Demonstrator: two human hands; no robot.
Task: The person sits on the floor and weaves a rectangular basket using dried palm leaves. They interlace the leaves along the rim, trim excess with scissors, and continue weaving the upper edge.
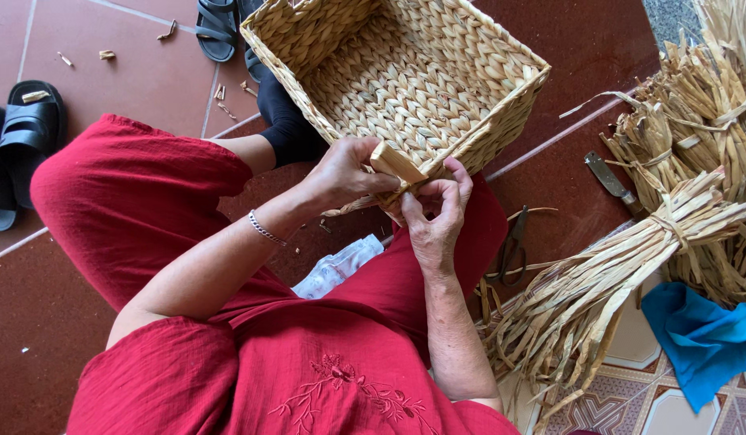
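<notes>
Frame centre: my left hand [344, 173] and right hand [434, 211] pinch the rectangular tan woven-straw basket's [405, 72] near corner; I judge it light, stiff; grip rim.

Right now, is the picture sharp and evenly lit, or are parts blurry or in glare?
Head view: soft daylight, no glare; the woven basket and both hands, left hand and right hand, look sharp; faint shadow under the basket; straw bundles bend slightly toward the frame's right edge.
</notes>
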